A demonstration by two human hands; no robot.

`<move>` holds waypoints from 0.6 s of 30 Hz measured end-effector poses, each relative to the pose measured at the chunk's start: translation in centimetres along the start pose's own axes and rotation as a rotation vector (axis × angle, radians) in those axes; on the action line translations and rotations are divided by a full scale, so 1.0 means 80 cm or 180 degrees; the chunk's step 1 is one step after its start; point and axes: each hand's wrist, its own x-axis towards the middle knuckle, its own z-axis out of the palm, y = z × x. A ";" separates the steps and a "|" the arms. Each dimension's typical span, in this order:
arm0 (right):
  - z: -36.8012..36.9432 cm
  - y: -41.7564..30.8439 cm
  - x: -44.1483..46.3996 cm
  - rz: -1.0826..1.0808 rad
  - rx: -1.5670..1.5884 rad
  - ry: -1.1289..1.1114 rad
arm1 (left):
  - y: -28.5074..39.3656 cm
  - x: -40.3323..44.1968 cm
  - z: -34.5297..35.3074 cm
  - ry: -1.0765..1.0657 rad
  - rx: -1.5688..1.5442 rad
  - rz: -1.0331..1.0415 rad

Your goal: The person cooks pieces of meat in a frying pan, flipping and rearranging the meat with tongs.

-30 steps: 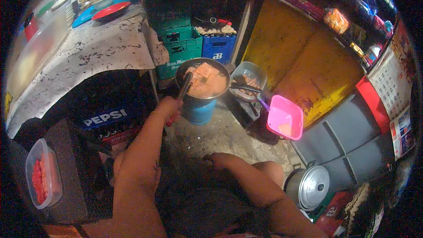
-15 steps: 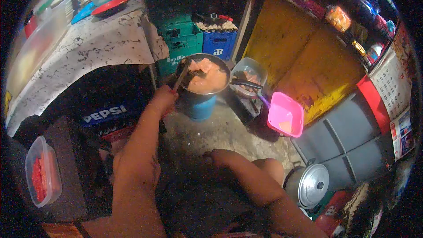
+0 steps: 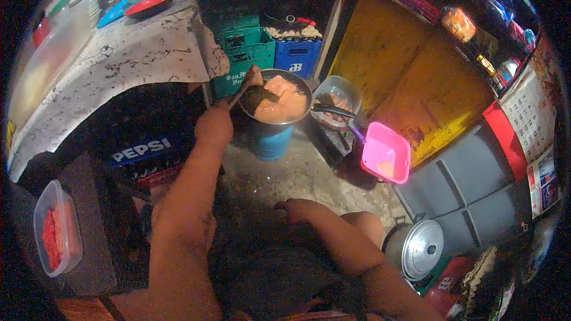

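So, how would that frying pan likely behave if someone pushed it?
The frying pan may tip, since it overhangs the narrower blue stand. Its long black handle, jutting sideways, could make it swivel. The pink slices inside would probably shift, as they look loosely heaped.

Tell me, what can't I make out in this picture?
All in the head view:
Left hand: its own back hides how the fingers grip the utensil.
Right hand: fingertips lost in dark shadow.
Pot: the lid hides whatever is inside.
Blue base: the pan above covers its top.
Calendar: its finest print is too small to read.
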 end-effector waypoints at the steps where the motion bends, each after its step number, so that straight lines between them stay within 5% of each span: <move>1: 0.002 0.008 0.007 -0.0058 -0.0011 -0.0074 | 0.005 -0.005 -0.001 0.0023 0.0224 0.0083; 18: -0.003 0.004 -0.012 -0.0223 0.0075 0.0194 | 0.035 -0.026 0.020 0.0273 0.1129 0.0723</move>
